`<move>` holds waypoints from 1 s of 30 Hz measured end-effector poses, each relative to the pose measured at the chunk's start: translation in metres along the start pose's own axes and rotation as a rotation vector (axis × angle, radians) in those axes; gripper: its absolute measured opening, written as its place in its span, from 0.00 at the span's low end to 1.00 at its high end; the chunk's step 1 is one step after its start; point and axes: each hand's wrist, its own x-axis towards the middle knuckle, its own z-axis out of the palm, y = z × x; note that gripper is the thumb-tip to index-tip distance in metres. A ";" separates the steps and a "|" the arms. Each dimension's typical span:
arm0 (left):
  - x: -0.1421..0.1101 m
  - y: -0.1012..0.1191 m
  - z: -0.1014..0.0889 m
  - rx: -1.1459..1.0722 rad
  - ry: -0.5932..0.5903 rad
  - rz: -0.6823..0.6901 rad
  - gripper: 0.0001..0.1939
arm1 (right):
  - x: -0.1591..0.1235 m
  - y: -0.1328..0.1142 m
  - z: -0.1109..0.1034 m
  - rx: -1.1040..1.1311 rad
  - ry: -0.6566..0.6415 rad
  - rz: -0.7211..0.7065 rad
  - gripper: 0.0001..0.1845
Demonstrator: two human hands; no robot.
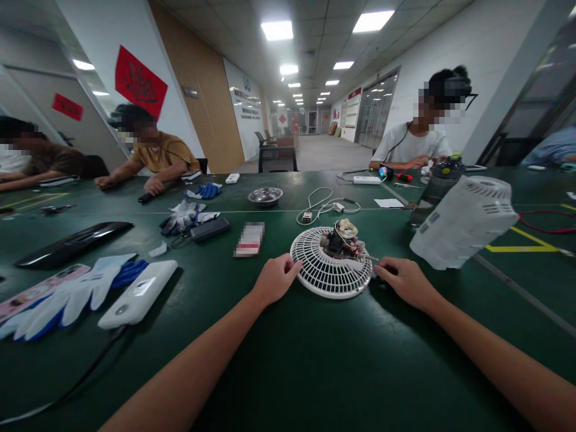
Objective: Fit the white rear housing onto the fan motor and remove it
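Note:
A round white fan grille (310, 279) lies on the green table in front of me, with a fan motor (337, 243) and its wires on top. My left hand (274, 281) is closed at the grille's left edge, its thumb and forefinger pinching the rim. At the right edge, my right hand (402, 281) is closed in a pinch. A thin light piece shows by its fingertips, pointing toward the motor; its kind is too small to make out. The grille's white cable (330, 207) or another like it lies coiled just behind.
A white plastic housing (465, 222) stands at right. A metal bowl (265, 197) and a blurred card (249, 239) lie beyond my left hand. Gloves (76, 294), a white power bank (139, 294) and a black curved cover (76, 243) are at left. Several people sit around the table.

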 end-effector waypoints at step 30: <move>0.000 -0.004 0.001 -0.001 -0.001 0.002 0.20 | -0.001 -0.005 -0.002 0.010 -0.014 0.014 0.20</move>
